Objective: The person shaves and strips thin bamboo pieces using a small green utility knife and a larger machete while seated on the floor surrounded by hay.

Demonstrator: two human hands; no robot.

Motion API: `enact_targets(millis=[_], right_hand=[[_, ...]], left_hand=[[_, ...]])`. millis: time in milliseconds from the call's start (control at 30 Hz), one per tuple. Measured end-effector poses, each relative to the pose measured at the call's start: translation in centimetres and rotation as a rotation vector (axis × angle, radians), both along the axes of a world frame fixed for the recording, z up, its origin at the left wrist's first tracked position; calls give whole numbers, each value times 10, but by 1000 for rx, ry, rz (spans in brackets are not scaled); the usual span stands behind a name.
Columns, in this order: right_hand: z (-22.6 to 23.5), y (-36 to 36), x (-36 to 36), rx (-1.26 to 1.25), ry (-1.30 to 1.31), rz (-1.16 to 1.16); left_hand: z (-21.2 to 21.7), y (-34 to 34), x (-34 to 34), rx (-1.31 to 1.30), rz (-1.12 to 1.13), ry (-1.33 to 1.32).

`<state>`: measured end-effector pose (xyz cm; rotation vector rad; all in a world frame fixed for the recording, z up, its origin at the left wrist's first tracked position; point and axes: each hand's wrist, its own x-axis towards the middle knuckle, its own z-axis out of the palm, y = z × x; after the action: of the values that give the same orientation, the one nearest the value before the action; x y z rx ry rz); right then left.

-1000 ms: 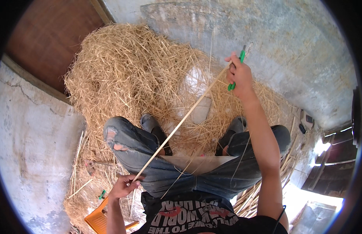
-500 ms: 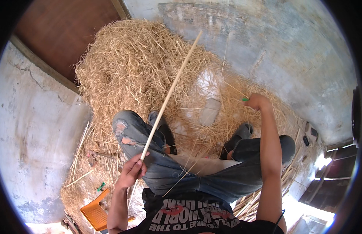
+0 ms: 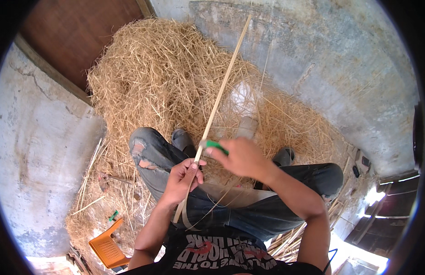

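Slanting up and away across my lap is a long, thin, pale stick (image 3: 221,91) that looks like split bamboo. My left hand (image 3: 182,181) grips it near its lower end, fingers wrapped round and thumb on top. Below that hand a thin strip (image 3: 186,215) curls beside the stick's end. My right hand (image 3: 242,158), slightly blurred, is closed on a small green-handled tool (image 3: 216,146). Its greyish head meets the stick just above my left hand; whether it is a knife or a peeler I cannot tell.
A big heap of straw-like shavings (image 3: 157,73) lies ahead against the wall (image 3: 331,55). A block (image 3: 246,127) stands between my feet. At lower left are an orange plastic stool (image 3: 109,247) and another green tool (image 3: 113,215). More sticks (image 3: 290,240) lie at right.
My right hand has come in from the far right to the stick, bringing the green-handled tool. My left hand has moved right and slightly up with the stick, whose far end now reaches higher.
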<state>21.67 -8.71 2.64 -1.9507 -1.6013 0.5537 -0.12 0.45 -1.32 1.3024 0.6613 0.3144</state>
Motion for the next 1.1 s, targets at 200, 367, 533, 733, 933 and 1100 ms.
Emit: enact_targets(millis=[200, 367, 533, 733, 933, 1100], right_hand=[[-20, -4, -20, -28, -72, 91], [-37, 1, -19, -3, -154, 65], [-43, 15, 9, 79, -119, -175], [-78, -13, 237, 26, -125, -752], [-106, -25, 323, 9, -433, -884], [-70, -134, 424, -198, -463, -1152]], left_hand=[[-9, -1, 6, -36, 12, -26], [-8, 3, 1, -8, 4, 21], [7, 9, -1, 121, -71, 134], [13, -12, -60, 62, -307, 267], [11, 23, -87, 113, -381, 260], [24, 39, -178, -20, -170, 345]])
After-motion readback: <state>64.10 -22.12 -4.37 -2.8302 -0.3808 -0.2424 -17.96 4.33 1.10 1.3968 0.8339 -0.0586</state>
